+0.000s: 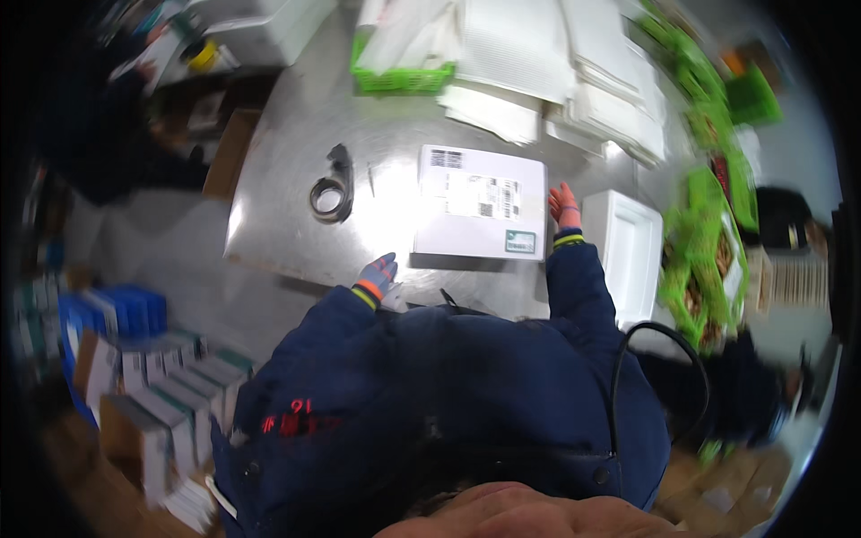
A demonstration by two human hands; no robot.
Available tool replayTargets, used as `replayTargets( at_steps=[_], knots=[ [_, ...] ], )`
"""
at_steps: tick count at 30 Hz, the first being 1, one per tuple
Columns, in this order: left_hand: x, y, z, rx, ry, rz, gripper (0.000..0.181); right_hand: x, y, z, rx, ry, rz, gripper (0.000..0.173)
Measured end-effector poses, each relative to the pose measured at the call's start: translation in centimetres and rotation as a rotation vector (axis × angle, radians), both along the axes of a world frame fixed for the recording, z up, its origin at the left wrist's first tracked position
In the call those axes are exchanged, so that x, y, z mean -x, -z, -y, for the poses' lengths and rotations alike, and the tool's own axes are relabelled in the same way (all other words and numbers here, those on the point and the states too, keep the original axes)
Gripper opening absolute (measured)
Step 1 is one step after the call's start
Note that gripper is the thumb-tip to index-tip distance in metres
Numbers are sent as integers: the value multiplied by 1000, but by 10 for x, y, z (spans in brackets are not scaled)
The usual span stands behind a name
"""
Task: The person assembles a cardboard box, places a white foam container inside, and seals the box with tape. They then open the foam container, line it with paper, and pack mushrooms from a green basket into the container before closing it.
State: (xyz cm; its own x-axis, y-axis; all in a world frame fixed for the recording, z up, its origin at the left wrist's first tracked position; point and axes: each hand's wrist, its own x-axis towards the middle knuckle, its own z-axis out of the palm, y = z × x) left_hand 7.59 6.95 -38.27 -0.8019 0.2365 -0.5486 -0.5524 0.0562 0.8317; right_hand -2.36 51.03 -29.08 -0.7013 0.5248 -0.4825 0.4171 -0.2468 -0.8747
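A white carton [481, 202] bearing printed labels lies flat on the metal table [296, 235] in front of me. My right hand [565, 205], in a pinkish-orange work glove, is beside the carton's right side with its fingers spread; whether it touches the carton is unclear. My left hand [379, 274], in a grey glove with orange bands, hovers by the table's front edge, left of the carton's near corner. Nothing shows in its fingers. Crumpled white material [395, 297] lies close to that wrist. Left of the carton rests a tape dispenser with a tape roll [329, 200].
A white foam box [631, 252] stands right of my right arm. White padded sheets [518, 50] and a green basket [403, 79] occupy the far side. Green crates [706, 262] line the right. Cartons [175, 403] fill the lower left. Other people [101, 128] work nearby.
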Motion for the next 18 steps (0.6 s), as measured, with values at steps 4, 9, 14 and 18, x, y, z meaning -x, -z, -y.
replayTargets(
  at_steps=[4,9,14,18],
  knots=[
    [24,-18,-40,186,-23,-81,37,29,-31,50,962,-372,-155,55],
    [53,24,-90,-64,-351,289,30,49,-40,67,820,-374,-64,47],
    [42,-17,-87,446,-153,133,47,64,-25,69,549,-548,-280,42],
    [26,-20,-80,421,-284,105,44,87,-31,76,120,-885,-649,39]
  ],
)
